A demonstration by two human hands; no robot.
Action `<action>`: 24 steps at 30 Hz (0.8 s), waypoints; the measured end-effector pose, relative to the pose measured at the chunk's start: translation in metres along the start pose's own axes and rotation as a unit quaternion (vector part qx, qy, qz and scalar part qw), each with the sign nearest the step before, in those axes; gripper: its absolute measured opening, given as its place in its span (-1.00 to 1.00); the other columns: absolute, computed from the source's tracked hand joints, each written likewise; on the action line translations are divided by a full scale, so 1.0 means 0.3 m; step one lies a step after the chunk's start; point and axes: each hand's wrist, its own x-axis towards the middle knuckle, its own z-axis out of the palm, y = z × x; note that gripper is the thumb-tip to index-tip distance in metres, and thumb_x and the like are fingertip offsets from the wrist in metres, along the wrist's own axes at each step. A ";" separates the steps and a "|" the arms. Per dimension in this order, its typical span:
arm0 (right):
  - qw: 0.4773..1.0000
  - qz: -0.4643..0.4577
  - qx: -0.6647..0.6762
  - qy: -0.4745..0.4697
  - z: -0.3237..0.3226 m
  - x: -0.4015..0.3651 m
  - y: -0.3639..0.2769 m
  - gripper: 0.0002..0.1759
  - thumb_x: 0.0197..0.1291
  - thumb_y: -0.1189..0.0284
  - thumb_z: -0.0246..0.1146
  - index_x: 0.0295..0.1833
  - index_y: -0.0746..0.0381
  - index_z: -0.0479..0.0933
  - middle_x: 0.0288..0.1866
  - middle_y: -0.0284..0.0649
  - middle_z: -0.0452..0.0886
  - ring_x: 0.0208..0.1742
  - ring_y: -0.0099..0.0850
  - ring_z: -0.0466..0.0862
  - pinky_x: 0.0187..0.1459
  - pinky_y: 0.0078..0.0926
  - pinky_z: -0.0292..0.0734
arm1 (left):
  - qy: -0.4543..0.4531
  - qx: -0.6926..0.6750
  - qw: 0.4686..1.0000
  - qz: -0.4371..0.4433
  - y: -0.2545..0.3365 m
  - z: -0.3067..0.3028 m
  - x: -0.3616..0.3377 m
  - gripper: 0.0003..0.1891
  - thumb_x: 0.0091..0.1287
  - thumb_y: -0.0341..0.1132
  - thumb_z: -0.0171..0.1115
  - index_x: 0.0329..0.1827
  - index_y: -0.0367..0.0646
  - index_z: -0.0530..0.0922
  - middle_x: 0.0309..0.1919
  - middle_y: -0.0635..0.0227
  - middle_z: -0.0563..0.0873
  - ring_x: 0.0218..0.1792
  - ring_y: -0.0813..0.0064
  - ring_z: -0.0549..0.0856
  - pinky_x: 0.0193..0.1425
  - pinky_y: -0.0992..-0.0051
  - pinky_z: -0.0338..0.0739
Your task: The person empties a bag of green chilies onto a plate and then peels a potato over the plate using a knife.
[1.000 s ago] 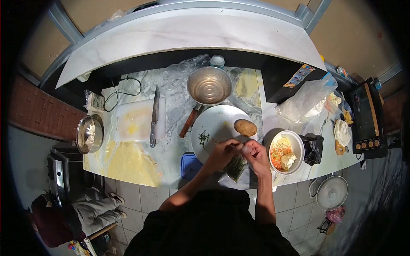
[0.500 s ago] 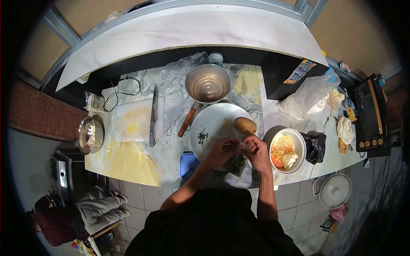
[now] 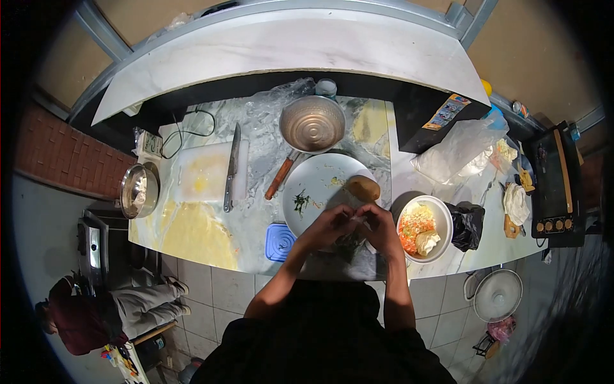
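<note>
My left hand (image 3: 327,227) and my right hand (image 3: 378,228) meet over the lower edge of a large white plate (image 3: 295,185). Their fingers pinch the top of a clear plastic bag (image 3: 348,248), whose dark green contents hang below, partly in shadow. On the plate lie a brown potato (image 3: 363,189), close above my right hand, and chopped green herbs (image 3: 300,202) at the left. To the right stands a white bowl (image 3: 447,222) of chopped orange and pale food with a creamy dollop.
A metal pot (image 3: 313,125) stands behind the plate. A knife (image 3: 232,168) rests on a white cutting board (image 3: 192,171). A blue lid (image 3: 279,242) is left of my forearm. A black bag (image 3: 465,227) sits at the right. Another person (image 3: 83,315) is at the lower left.
The view has shifted slightly. My hands have drawn closer together at the bag's top, and the hanging bag is less visible between them.
</note>
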 end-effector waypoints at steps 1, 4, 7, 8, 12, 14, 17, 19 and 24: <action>1.000 0.000 -0.002 0.000 -0.008 -0.004 0.000 -0.67 -0.02 0.80 0.28 -0.12 0.28 0.49 -0.21 -0.35 0.57 -0.17 -0.60 0.54 -0.12 -0.63 0.49 | 0.000 -0.001 1.000 0.001 -0.012 0.006 0.000 -0.82 0.37 -0.37 0.26 -0.05 -0.17 0.50 -0.37 0.56 0.53 -0.38 0.79 0.44 -0.30 0.66 0.35; 1.000 0.018 -0.007 -0.008 -0.018 -0.003 -0.004 -0.67 -0.01 0.79 0.30 -0.11 0.29 0.50 -0.20 -0.35 0.57 -0.15 -0.60 0.55 -0.11 -0.62 0.50 | 0.015 -0.032 0.999 0.010 -0.028 0.008 0.003 -0.84 0.36 -0.37 0.26 -0.08 -0.14 0.49 -0.38 0.59 0.52 -0.39 0.82 0.41 -0.33 0.69 0.32; 1.000 0.016 0.013 -0.015 -0.013 -0.030 -0.004 -0.67 0.02 0.79 0.27 -0.09 0.28 0.49 -0.19 -0.36 0.57 -0.12 -0.60 0.56 -0.09 -0.64 0.50 | 0.003 -0.115 0.993 -0.007 -0.028 0.023 -0.016 -0.85 0.35 -0.40 0.27 -0.10 -0.12 0.49 -0.38 0.62 0.51 -0.40 0.83 0.38 -0.37 0.71 0.27; 0.999 0.046 0.004 -0.016 -0.014 -0.033 0.004 -0.67 0.03 0.79 0.26 -0.08 0.27 0.49 -0.18 -0.36 0.57 -0.10 -0.60 0.56 -0.07 -0.65 0.49 | -0.009 -0.066 0.998 -0.020 -0.017 0.019 -0.017 -0.85 0.36 -0.37 0.26 -0.09 -0.13 0.49 -0.33 0.59 0.54 -0.30 0.80 0.45 -0.25 0.70 0.32; 0.998 0.016 0.064 -0.024 -0.012 -0.026 0.035 -0.67 0.08 0.77 0.22 -0.05 0.24 0.47 -0.16 -0.39 0.55 -0.08 -0.63 0.54 -0.03 -0.66 0.45 | -0.030 -0.062 0.997 -0.033 0.058 0.020 -0.029 -0.86 0.38 -0.39 0.24 -0.08 -0.14 0.49 -0.23 0.55 0.57 -0.14 0.77 0.51 -0.08 0.68 0.38; 0.998 0.014 0.046 -0.028 -0.017 -0.027 0.062 -0.68 0.09 0.76 0.22 -0.05 0.25 0.46 -0.15 -0.39 0.55 -0.07 -0.63 0.54 -0.02 -0.65 0.44 | -0.030 -0.079 0.996 -0.016 0.018 0.022 -0.025 -0.86 0.37 -0.43 0.23 -0.07 -0.15 0.49 -0.22 0.53 0.58 -0.13 0.77 0.51 -0.06 0.67 0.39; 0.998 0.000 0.037 -0.042 -0.033 -0.018 0.039 -0.69 0.10 0.76 0.20 -0.04 0.27 0.45 -0.15 -0.38 0.55 -0.06 -0.63 0.53 0.01 -0.64 0.43 | -0.030 -0.105 0.994 -0.004 0.024 0.025 -0.023 -0.84 0.37 -0.49 0.21 -0.05 -0.16 0.49 -0.19 0.50 0.58 -0.10 0.76 0.52 -0.02 0.64 0.41; 0.997 -0.010 0.050 -0.051 -0.039 -0.010 0.030 -0.69 0.10 0.76 0.19 -0.03 0.28 0.44 -0.15 -0.38 0.55 -0.05 -0.63 0.54 0.01 -0.64 0.42 | -0.028 -0.114 0.993 -0.011 0.042 0.024 -0.023 -0.84 0.37 -0.51 0.21 -0.03 -0.17 0.49 -0.18 0.49 0.59 -0.10 0.75 0.53 -0.01 0.64 0.42; 0.997 -0.051 0.042 -0.043 -0.045 0.006 0.015 -0.65 0.09 0.78 0.17 -0.01 0.27 0.42 -0.10 -0.36 0.52 -0.03 -0.63 0.52 -0.01 -0.68 0.41 | -0.018 -0.055 0.998 0.006 0.057 0.026 -0.016 -0.84 0.38 -0.47 0.21 -0.03 -0.19 0.49 -0.22 0.47 0.59 -0.12 0.73 0.54 -0.03 0.64 0.42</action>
